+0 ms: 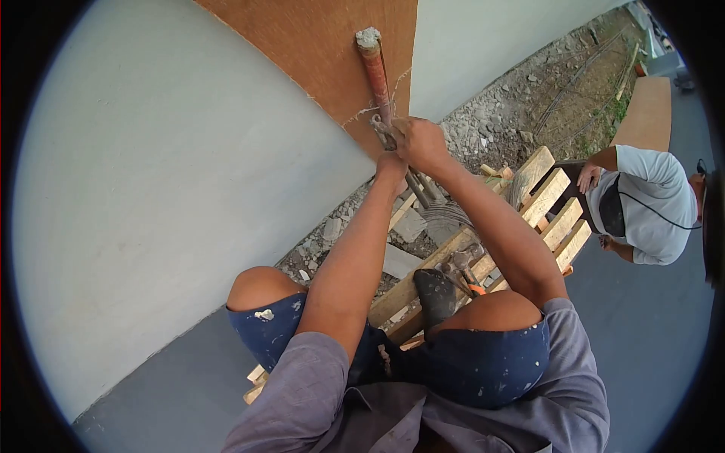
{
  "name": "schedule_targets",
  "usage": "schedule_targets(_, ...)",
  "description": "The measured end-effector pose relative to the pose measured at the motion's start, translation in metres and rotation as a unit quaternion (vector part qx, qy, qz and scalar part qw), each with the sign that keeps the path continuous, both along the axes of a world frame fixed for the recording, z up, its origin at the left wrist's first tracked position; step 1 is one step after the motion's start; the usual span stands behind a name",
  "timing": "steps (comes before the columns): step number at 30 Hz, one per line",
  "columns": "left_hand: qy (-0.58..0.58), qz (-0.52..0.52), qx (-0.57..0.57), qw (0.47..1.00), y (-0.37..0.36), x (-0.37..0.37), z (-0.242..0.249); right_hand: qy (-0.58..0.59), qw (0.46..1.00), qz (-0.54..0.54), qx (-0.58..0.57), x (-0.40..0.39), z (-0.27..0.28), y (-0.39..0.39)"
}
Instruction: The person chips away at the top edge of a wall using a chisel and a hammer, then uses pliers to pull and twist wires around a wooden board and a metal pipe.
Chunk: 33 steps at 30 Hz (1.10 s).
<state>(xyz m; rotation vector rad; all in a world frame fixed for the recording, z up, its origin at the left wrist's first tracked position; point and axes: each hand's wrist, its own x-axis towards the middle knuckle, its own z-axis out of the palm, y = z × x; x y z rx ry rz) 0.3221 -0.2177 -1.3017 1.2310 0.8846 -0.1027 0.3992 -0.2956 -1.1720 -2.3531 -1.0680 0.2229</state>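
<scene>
Against the pale wall, where a brown plywood panel (325,53) stands, both arms reach up to a rusty red steel rod (375,72) with a lump of cement on its top end. The right hand (423,143) is closed around a pair of pincers or pliers (385,134) that bite at thin tie wire (362,113) looped round the rod; the left hand (391,166) sits just below it, and its fingers are hidden, so I cannot tell whether it grips the tool, the rod or neither. Judging by the wire's loose ends, the twisting of the tie looks to be in hand and not finished; the next move seems to call for a firm hold on the tool and a steady rod. Below the knees lies a wooden pallet (551,204) with a hammer (461,264) resting on its slats, near a dark shoe (436,294). Rubble and gravel (529,90) run along the foot of the wall, grey pavement spreads beyond, and another person in a light shirt (653,204) bends at the pallet's far end.
</scene>
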Motion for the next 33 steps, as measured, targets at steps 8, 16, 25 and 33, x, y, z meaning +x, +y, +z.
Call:
schedule_targets(8,-0.034,0.349,0.058,0.935,-0.019,-0.015,0.067,0.475,0.844,-0.129,0.214,0.015,-0.017,-0.034)
schedule_targets(16,-0.012,0.126,0.025,0.992,-0.003,0.012,0.129,0.69,0.645,-0.128,0.301,0.004,-0.079,-0.016)
schedule_targets(25,-0.122,0.205,-0.05,0.97,-0.008,0.013,0.124,0.154,0.976,-0.11,0.106,0.074,-0.088,-0.012)
schedule_targets(33,-0.092,0.169,-0.092,0.977,0.001,-0.004,0.083,-0.003,0.997,-0.034,0.065,0.069,0.022,-0.004)
